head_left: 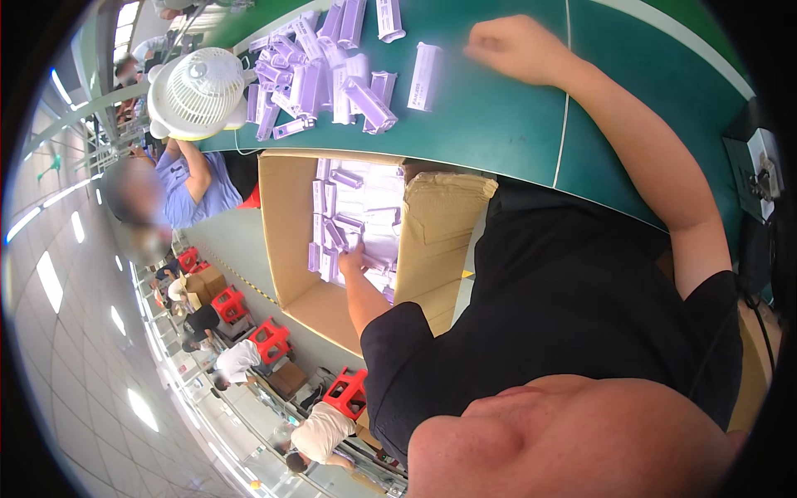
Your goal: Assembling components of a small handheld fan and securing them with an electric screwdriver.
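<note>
My left hand [354, 261] reaches down into an open brown carton [290, 249]. It is among small purple-and-white boxes [348, 222] lying inside. Its fingers are small and partly hidden, so whether they grip a box cannot be told. Over the green table, my right hand [503, 48] has its fingers curled in, slightly blurred, with nothing visible in them. Left of it, a single purple box [425, 77] lies apart. Further left is a loose pile of similar purple boxes [307, 76].
A white fan [199, 91] stands on the green table [498, 124] left of the pile. The carton's flap [440, 236] sticks out toward my body. A co-worker in a blue shirt [199, 187] sits beyond the carton. Red stools [270, 340] and other people are further off. A metal device [760, 174] is far right.
</note>
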A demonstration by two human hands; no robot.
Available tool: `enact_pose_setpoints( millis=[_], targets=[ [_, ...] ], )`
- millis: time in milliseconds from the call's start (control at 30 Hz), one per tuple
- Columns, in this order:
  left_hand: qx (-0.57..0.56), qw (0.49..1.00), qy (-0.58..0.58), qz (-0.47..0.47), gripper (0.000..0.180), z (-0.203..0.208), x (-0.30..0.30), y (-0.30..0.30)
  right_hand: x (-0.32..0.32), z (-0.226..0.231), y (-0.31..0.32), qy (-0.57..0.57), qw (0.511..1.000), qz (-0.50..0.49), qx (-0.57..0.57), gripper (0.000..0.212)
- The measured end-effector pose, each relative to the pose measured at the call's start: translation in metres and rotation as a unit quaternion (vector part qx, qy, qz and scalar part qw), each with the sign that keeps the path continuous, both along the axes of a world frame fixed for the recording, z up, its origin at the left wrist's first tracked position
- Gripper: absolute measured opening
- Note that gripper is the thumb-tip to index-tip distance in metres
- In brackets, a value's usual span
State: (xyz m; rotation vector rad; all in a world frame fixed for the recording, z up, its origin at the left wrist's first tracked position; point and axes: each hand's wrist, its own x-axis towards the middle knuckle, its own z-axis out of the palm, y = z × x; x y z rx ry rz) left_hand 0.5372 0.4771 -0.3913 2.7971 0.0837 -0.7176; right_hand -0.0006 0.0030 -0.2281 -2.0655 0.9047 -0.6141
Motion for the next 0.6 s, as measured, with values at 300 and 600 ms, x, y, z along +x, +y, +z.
enact_pose_setpoints(
  millis=[300, 600],
  targets=[
    [-0.085, 0.991, 0.094, 0.036, 0.067, 0.022, 0.013, -0.001, -0.002, -0.004, 0.001, -0.045, 0.998, -0.018, -0.036, 0.027],
    [-0.197, 0.954, -0.102, -0.203, 0.053, 0.181, -0.017, -0.127, -0.002, -0.015, 0.000, -0.045, 0.997, -0.032, -0.056, 0.027]
  ],
)
